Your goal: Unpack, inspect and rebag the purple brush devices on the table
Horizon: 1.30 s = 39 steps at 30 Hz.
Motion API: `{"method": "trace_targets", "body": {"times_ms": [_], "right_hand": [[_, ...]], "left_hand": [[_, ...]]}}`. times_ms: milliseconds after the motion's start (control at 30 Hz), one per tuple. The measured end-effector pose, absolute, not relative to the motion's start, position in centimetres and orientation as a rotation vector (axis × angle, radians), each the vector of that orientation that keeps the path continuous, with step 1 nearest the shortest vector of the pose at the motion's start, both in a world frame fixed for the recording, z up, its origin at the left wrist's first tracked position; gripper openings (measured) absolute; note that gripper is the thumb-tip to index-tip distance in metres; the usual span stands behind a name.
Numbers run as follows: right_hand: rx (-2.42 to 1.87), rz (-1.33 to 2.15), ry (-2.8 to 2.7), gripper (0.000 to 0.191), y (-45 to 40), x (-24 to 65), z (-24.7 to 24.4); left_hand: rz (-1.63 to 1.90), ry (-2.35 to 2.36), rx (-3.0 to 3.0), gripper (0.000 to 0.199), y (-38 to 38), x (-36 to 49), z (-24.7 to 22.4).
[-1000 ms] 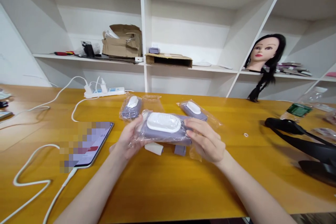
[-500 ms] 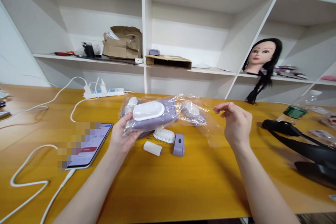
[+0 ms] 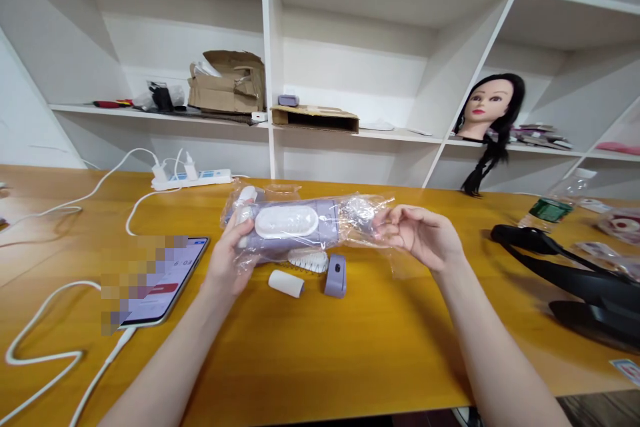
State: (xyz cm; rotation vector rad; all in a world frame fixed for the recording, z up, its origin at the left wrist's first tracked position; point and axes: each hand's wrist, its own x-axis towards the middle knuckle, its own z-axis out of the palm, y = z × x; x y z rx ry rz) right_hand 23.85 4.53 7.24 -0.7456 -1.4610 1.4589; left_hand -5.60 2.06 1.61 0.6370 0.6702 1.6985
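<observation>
The left hand (image 3: 227,253) is closed around the left end of a purple device (image 3: 287,221) in a clear plastic bag (image 3: 347,230), holding it level above the table (image 3: 380,353), its white oval panel facing up. The right hand (image 3: 407,233) is half curled, fingertips at the loose right end of the bag; whether they pinch the film or only touch it, I cannot tell. The step in hand looks like handling the bag's loose end while the left hand steadies the device. The next move probably calls for a sure pinch on the thin film and a firm left grip, so that the device does not slide inside. Just below the device lie a brush (image 3: 311,262), partly hidden, a white roller (image 3: 286,283) and a small purple piece (image 3: 336,275); a phone (image 3: 163,287) lies left of the left hand.
</observation>
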Motion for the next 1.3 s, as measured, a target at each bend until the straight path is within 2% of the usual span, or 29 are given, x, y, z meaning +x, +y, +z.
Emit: {"method": "trace_targets", "body": {"times_ms": [67,167,267,367,533,633,900,1133,1233,1300], "right_hand": [[-0.83,1.537,-1.498,0.017,4.9,24.3,7.1],[-0.986,1.461,-1.719,0.024,5.2,24.4,6.6],[-0.899,1.513,-1.963,0.033,5.2,24.1,6.0],[-0.764,1.59,-1.893,0.042,5.2,23.5,5.7],[-0.891,1.519,-1.81,0.034,4.9,21.9,5.4],[-0.997,1.415,-1.828,0.023,4.5,21.1,5.0],[-0.91,1.579,-1.607,0.036,4.7,20.4,3.8],[-0.961,1.538,-1.151,0.02,5.9,20.4,3.7],[-0.969,1.506,-1.065,0.016,6.1,20.4,3.5],[-0.997,1.506,-1.056,0.015,6.0,20.2,3.3]], "left_hand": [[1.711,0.667,0.594,0.04,2.1,-5.7,1.7],[1.709,0.668,0.614,0.043,2.1,-5.6,1.7],[1.662,0.66,0.695,0.047,2.1,-5.5,1.5],[1.617,0.628,0.722,0.049,2.0,-5.5,1.1],[1.604,0.63,0.792,0.055,1.8,-5.5,0.8],[1.593,0.651,0.821,0.056,1.8,-5.2,0.8],[1.585,0.743,0.785,0.055,2.0,-3.3,1.7],[1.545,0.558,0.631,0.047,3.2,-3.1,2.2],[1.498,0.798,0.686,0.042,3.2,-2.0,1.7],[1.33,0.959,0.806,0.041,3.1,-0.7,1.4]]}}
